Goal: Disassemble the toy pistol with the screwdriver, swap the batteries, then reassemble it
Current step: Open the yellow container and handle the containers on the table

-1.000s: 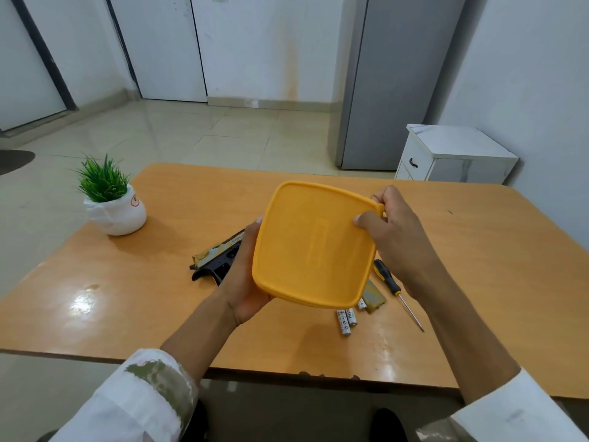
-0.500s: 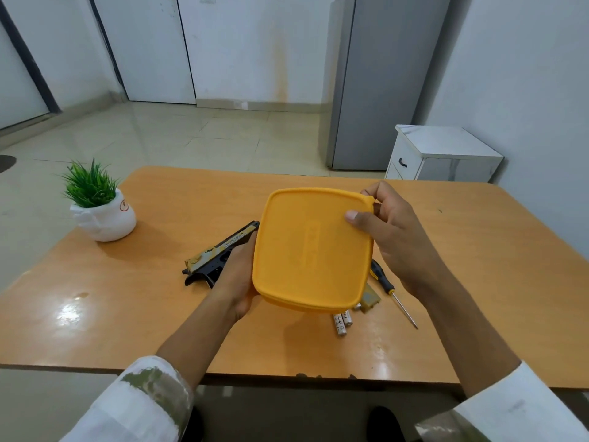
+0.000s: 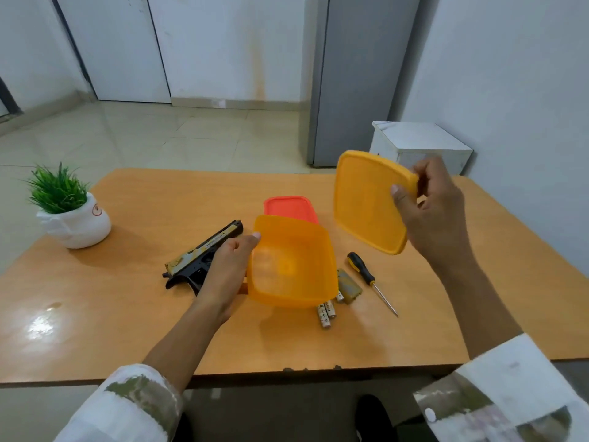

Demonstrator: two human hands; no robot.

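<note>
The toy pistol [image 3: 204, 256] lies mid-table [image 3: 127, 330] beside your left hand [image 3: 228, 272], which grips the open yellow container [image 3: 293, 263] over the batteries [image 3: 325, 314]. The screwdriver [image 3: 366, 272] lies just right, toward the near edge; your right hand [image 3: 436, 215] pinches the lid [image 3: 369, 202].

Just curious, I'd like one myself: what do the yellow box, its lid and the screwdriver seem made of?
Yellow box: probably thin plastic, slightly translucent; light glows through its walls. Lid: likely the same plastic, matte, with a moulded rim. Screwdriver: black-and-yellow handle, plastic or rubber by its look; thin grey shaft, seemingly metal.
</note>
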